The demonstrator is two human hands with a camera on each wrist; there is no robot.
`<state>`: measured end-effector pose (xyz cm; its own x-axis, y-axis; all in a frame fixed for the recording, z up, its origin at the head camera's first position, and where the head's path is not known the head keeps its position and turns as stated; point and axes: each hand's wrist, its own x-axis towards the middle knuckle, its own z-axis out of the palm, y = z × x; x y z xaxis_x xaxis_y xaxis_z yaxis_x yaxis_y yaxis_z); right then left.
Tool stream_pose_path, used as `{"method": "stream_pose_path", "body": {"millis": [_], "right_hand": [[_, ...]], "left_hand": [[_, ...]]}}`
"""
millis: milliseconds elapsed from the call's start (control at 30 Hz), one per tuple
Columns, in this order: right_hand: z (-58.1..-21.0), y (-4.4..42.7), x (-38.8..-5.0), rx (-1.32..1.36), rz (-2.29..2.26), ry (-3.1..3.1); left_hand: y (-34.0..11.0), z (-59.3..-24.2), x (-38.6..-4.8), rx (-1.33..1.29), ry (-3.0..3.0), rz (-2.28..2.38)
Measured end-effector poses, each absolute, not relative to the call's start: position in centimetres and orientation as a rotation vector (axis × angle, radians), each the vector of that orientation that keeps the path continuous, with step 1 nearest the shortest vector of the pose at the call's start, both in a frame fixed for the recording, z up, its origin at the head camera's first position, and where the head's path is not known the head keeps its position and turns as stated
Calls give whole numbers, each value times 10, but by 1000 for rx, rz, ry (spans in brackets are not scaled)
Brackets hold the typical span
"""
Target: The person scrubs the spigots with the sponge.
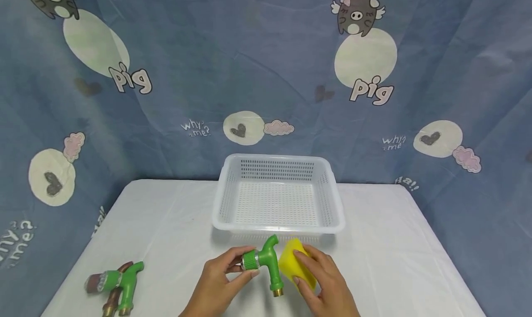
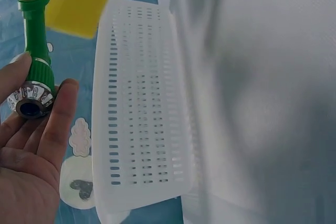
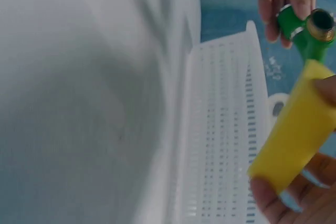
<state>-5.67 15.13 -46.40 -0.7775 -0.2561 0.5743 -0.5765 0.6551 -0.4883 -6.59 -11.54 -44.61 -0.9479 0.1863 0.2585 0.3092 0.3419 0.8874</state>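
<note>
My left hand [image 1: 224,280] pinches a green plastic tap [image 1: 269,260] by its ribbed end, between thumb and fingers. The tap's brass-threaded end points down towards me in the head view, and its curved end points away. Just to its right, my right hand [image 1: 328,282] holds a yellow sponge [image 1: 294,263] between thumb and fingers. Whether sponge and tap touch, I cannot tell. In the left wrist view, the tap [image 2: 35,35] shows its threaded end at the top and a dark round opening below. The right wrist view has the sponge [image 3: 294,129] overlapping part of the tap.
Beyond the hands stands a white perforated plastic basket [image 1: 278,230] on the white-covered table [image 1: 166,224]. At the left front lie another green tap [image 1: 129,284] and a brown tap [image 1: 113,298], one over the other. A blue printed cloth [image 1: 266,68] hangs behind.
</note>
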Motion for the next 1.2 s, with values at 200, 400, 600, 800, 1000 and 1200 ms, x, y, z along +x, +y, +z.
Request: {"method": "stream_pose_path", "body": {"millis": [200, 400, 600, 800, 1000, 1200], "right_hand": [[-460, 151, -54, 555, 1034, -2430], [-454, 141, -49, 649, 1170, -2346], [-460, 141, -51, 620, 1119, -2361], [-460, 146, -53, 636, 1176, -2316], [-460, 146, -51, 726, 1292, -2345], [-470, 147, -54, 641, 1242, -2365]], "left_hand": [[-114, -448, -68, -441, -2485, -1722], [-113, -450, -68, -431, -2540, -1709], [-112, -451, -67, -427, -2546, -1673], [-112, -452, -70, -443, -2553, -1670], [-110, -450, -70, -451, -2544, -1661], [-111, -451, -69, -464, -2496, -1628]]}}
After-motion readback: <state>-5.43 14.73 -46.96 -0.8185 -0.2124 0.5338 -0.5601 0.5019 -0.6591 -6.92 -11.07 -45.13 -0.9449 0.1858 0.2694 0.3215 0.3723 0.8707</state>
